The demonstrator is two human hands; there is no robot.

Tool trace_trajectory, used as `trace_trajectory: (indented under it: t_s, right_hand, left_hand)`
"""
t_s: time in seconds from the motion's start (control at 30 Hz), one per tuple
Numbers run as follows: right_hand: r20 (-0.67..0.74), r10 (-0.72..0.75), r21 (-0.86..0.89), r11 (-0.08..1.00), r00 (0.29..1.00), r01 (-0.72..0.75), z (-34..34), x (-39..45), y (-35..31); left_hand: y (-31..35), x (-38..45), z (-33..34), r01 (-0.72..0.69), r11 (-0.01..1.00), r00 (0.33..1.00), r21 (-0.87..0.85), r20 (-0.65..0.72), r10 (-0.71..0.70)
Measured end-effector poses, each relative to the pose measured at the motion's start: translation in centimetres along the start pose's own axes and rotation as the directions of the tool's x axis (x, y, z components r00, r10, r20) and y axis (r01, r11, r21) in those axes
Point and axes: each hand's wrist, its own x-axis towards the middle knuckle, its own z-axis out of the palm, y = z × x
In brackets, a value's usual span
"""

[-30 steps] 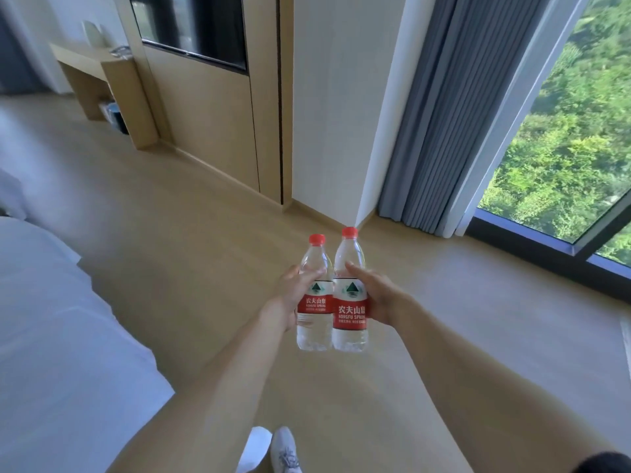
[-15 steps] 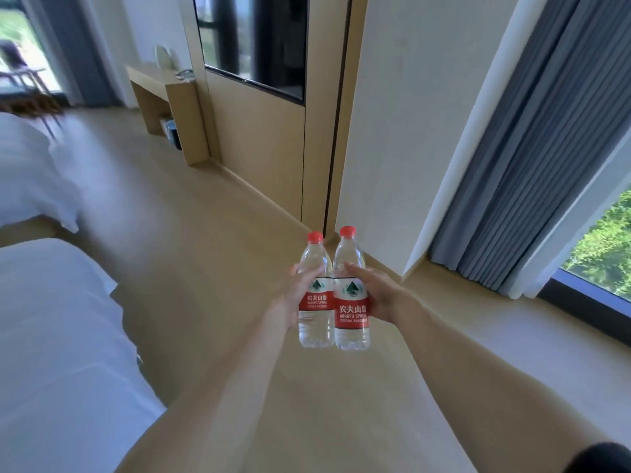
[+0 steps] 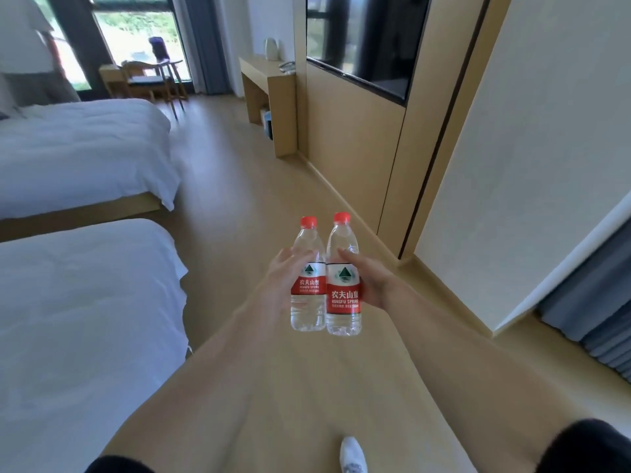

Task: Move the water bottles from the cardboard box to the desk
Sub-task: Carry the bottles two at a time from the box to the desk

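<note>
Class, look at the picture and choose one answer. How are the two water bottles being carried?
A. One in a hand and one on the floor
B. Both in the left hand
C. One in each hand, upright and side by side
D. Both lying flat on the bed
C: the left hand holds the left bottle and the right hand holds the right bottle, both upright, red caps up, close together.

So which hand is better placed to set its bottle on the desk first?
Right, probably. The desk stands ahead along the right-hand wall, and the right hand holds the right bottle on that side. The left hand holds the left bottle, farther from that wall.
</note>
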Motion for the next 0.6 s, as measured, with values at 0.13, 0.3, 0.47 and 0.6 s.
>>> trace_trajectory:
  t_s: [0.13,0.3,0.47,0.6]
  right_hand:
    - [0.110,0.039,-0.036,0.999,0.993,-0.035,-0.8,6.1,-4.1]
    - [0.227,0.066,-0.074,0.996,0.972,-0.050,-1.2,13.5,-9.1]
    - [0.291,0.109,-0.077,0.993,0.951,-0.091,-0.9,20.1,-11.8]
    - [0.326,0.125,-0.094,0.991,0.937,-0.100,-0.2,25.7,-13.6]
  left_hand:
    - [2.7,5.3,0.3,0.015,1.000,0.997,-0.015,-0.071,-0.016]
    - [6.3,12.0,0.8,-0.019,0.999,0.988,-0.040,-0.155,0.013]
    - [8.8,17.5,0.1,-0.033,0.997,0.979,-0.074,-0.202,0.017]
    - [10.6,22.3,-1.5,-0.042,0.995,0.976,-0.090,-0.216,0.022]
